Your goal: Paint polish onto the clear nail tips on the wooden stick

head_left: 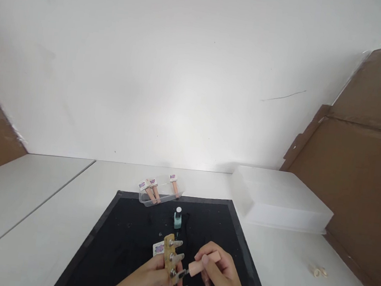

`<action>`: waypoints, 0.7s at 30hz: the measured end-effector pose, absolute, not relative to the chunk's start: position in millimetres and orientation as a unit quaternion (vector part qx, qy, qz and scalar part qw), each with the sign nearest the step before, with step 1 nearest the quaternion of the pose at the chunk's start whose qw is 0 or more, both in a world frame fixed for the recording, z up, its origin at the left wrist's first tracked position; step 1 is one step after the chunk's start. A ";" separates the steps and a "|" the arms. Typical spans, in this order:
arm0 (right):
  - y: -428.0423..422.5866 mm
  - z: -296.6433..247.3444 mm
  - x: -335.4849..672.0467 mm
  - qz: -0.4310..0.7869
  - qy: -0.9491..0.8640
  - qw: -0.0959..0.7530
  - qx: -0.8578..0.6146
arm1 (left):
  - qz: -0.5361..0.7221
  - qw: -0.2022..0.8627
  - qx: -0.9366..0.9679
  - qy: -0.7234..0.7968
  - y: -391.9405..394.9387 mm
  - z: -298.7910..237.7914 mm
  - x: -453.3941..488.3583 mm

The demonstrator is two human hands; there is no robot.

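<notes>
My left hand [157,277] grips a wooden strip [167,250], which carries a row of clear nail tips [178,258] on small metal mounts. My right hand [219,272] pinches a nail polish brush by its long pink cap [197,267]. The brush end points left and meets, or nearly meets, one of the middle nail tips; the exact contact is too small to tell. Just beyond my left hand is a white, flower-printed piece [158,248], partly hidden by the strip. Farther back, a teal nail polish bottle [177,221] with a white top stands upright.
A black mat [132,228] lies under the work. At its back edge, a clear plastic tray [149,202] holds several pink-capped pieces [175,187] with flower-printed white ends. A white box [286,204] stands at right, with small beige rings [315,271] in front. Brown cardboard [356,194] rises at right.
</notes>
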State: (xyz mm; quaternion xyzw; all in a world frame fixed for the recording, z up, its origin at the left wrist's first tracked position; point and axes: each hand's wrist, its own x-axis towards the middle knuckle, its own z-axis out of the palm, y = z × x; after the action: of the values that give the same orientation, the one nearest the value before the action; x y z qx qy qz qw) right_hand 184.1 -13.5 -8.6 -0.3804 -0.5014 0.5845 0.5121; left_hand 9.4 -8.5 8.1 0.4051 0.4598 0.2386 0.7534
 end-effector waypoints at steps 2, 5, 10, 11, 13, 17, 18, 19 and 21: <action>-12.6 -7.1 183.8 0.577 -0.497 0.516 -0.391 | 0.240 0.753 0.403 0.462 -8.7 7.3 9.0; -12.3 -7.0 183.5 0.573 -0.489 0.520 -0.402 | 0.238 0.753 0.398 0.467 -8.9 6.0 8.3; -13.6 -11.8 185.6 0.572 -0.495 0.534 -0.378 | 0.235 0.752 0.400 0.468 -7.8 4.9 8.0; -14.0 -12.5 186.2 0.575 -0.500 0.532 -0.370 | 0.234 0.753 0.402 0.465 -7.6 5.1 8.1; -14.6 -13.2 187.0 0.583 -0.514 0.517 -0.359 | 0.235 0.754 0.406 0.461 -7.7 6.0 8.4; -13.8 -13.8 185.7 0.579 -0.526 0.496 -0.376 | 0.230 0.750 0.408 0.467 -8.5 7.1 9.0; -13.0 -13.9 185.0 0.574 -0.522 0.500 -0.385 | 0.231 0.750 0.406 0.468 -8.5 6.6 9.0; -12.1 -14.0 184.3 0.568 -0.516 0.505 -0.395 | 0.232 0.752 0.405 0.466 -8.3 5.6 9.0; -10.0 -13.9 183.4 0.555 -0.501 0.515 -0.418 | 0.236 0.754 0.404 0.461 -7.8 2.7 8.5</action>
State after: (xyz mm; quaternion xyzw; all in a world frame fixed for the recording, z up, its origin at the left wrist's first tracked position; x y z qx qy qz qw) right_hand 183.4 -10.0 -13.9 -0.4175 -0.5014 0.5555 0.5155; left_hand 8.5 -7.8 2.7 0.4041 0.4610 0.2358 0.7541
